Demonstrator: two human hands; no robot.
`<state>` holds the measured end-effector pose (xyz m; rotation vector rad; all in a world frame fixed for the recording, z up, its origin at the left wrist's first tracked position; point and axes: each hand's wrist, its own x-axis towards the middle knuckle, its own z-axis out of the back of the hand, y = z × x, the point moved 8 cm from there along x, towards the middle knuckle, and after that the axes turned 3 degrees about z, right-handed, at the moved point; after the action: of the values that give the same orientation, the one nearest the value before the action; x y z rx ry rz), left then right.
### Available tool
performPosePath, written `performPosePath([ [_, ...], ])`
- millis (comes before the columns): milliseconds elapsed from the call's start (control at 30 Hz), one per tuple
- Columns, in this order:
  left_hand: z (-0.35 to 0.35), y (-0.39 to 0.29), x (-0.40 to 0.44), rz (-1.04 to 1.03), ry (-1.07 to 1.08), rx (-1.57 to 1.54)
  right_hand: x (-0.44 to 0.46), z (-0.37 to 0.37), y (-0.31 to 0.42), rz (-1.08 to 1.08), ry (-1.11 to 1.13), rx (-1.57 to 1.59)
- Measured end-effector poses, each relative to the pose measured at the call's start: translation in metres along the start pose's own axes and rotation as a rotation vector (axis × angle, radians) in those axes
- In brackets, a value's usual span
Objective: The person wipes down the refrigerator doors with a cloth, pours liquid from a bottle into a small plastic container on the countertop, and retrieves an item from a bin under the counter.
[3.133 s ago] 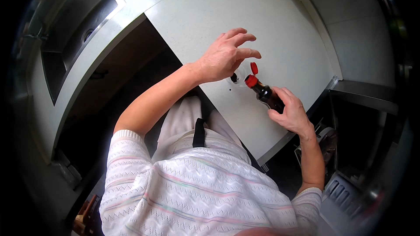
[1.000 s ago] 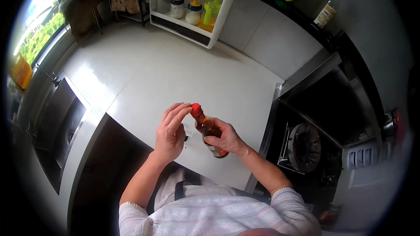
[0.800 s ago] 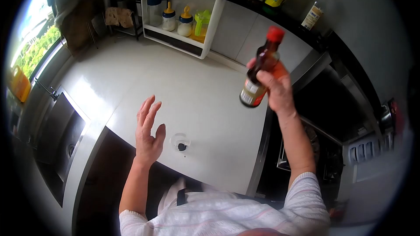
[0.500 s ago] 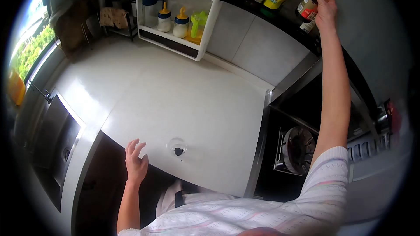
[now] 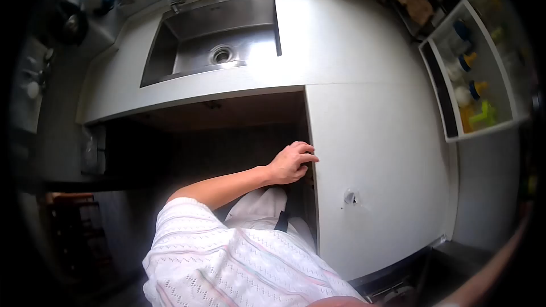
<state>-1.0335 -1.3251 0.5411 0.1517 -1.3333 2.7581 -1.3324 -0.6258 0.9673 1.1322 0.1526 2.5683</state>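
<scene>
My left hand is at the counter's front edge, palm down with its fingers loosely apart and nothing in them. Whether the fingertips rest on the white counter or hover over it, I cannot tell. To the right of that hand, a small clear round thing with a dark spot sits on the counter; its kind is unclear. Only a blurred part of my right forearm shows at the lower right. The right hand itself lies beyond the dark edge of the view, along with anything it holds.
A steel sink with a tap is set into the counter at the back. On the right stands a white shelf unit holding jars with yellow-and-blue lids. Below the counter is a dark open space.
My view has swung left towards the sink. The right hand, which gripped a dark red-capped bottle by the upper rack, has left the view. My left hand is now at the counter edge.
</scene>
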Motion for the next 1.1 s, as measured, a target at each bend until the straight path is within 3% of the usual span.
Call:
performPosePath([
  [167,-0.002,0.038,-0.005,0.048,0.075,-0.060,-0.033,0.064,0.002,-0.297,0.056,-0.517],
  [233,0.003,0.036,-0.008,0.089,0.094,-0.060,-0.015,0.063,-0.020,-0.226,0.070,-0.594],
  [400,0.016,0.050,-0.017,0.125,0.077,-0.052,-0.032,0.076,0.003,-0.226,-0.052,-0.643],
  [500,0.020,0.058,-0.028,0.146,0.033,-0.046,-0.087,0.099,0.070,-0.131,-0.184,-0.471],
  [533,0.021,0.059,-0.030,0.150,0.011,-0.043,-0.080,0.094,0.050,-0.303,-0.256,-0.521],
  [667,0.038,0.066,-0.057,0.200,-0.062,0.021,-0.059,0.079,0.046,-0.221,0.030,-0.792],
  [767,0.057,0.067,-0.073,0.258,-0.080,0.049,-0.105,0.099,0.102,0.010,-0.275,-0.647],
  [800,0.063,0.068,-0.076,0.268,-0.100,0.079,-0.087,0.086,0.085,-0.013,-0.222,-0.796],
  [900,0.076,0.070,-0.084,0.279,-0.202,0.035,-0.071,0.065,0.071,0.197,-0.442,-0.677],
  [1000,0.085,0.068,-0.089,0.297,-0.227,0.044,-0.068,0.067,0.048,0.042,-0.336,-0.513],
  [1100,0.097,0.071,-0.094,0.337,-0.275,0.011,-0.078,0.070,0.049,0.103,-0.360,-0.469],
])
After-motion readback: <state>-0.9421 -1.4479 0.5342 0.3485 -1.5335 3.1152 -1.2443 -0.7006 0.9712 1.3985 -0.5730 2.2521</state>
